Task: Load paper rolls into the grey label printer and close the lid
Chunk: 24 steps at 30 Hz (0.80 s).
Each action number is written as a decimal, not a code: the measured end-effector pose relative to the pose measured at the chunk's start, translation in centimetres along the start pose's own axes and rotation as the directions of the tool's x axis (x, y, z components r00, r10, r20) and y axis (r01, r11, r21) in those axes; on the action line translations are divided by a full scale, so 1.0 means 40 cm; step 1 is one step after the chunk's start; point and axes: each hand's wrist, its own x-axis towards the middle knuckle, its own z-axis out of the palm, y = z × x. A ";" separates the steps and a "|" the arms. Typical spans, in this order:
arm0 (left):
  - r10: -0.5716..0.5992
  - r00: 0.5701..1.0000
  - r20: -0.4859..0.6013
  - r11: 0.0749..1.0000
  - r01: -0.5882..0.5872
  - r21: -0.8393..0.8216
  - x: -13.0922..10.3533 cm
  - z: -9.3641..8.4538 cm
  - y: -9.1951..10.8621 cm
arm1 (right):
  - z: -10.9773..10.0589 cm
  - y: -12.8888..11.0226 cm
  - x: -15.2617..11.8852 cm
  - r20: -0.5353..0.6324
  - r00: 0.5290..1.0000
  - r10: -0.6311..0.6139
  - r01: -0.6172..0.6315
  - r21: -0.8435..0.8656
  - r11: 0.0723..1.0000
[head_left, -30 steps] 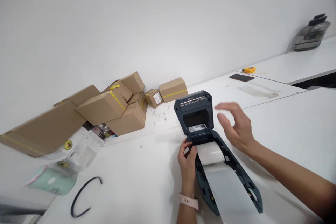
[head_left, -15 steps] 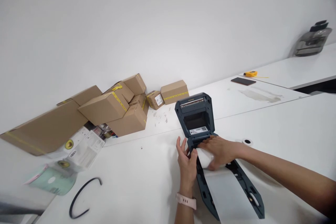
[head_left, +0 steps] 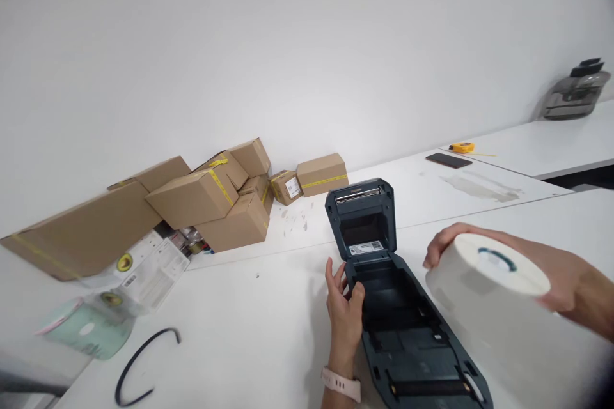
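Note:
A dark label printer [head_left: 398,313] stands on the table with its lid [head_left: 363,201] swung up, baring its hollow inside. My left hand [head_left: 343,318], a pale band at its wrist, grips the printer's left edge, thumb over the rim and fingers partly behind it. To the right of the printer, my right hand [head_left: 559,262] is closed round a roll of white label paper [head_left: 472,297] held in the air. The roll's core shows at its end, and a loose length of paper trails down toward the lower right, blurred.
Cardboard boxes [head_left: 192,201] are stacked against the wall at the left. A green pouch [head_left: 91,335] and a black curved strip [head_left: 129,367] lie nearer. A phone [head_left: 449,160], a yellow tape measure [head_left: 462,147] and a clear bottle [head_left: 573,96] are at the back right.
My right hand has lifted the paper roll out of the printer and carried it to the right. The left hand stays on the printer's edge.

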 end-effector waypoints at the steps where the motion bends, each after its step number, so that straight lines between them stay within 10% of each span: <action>1: -0.008 1.000 0.000 1.000 0.008 0.009 0.000 0.000 0.001 | -0.015 0.015 -0.015 -0.100 0.995 0.016 -0.017 -0.011 1.000; 6: -0.029 1.000 -0.013 0.999 0.029 0.015 -0.002 0.001 0.002 | -0.071 0.095 -0.001 -0.278 0.951 0.133 -0.131 0.029 0.991; 18: -0.004 0.999 -0.039 1.000 0.004 -0.014 0.009 0.003 -0.005 | -0.040 0.284 0.105 -0.115 0.915 0.386 -0.388 0.001 0.922; 24: -0.021 0.999 -0.041 0.999 0.020 -0.027 0.009 0.002 -0.009 | -0.070 0.326 0.032 -0.207 0.883 0.421 -0.422 0.042 0.905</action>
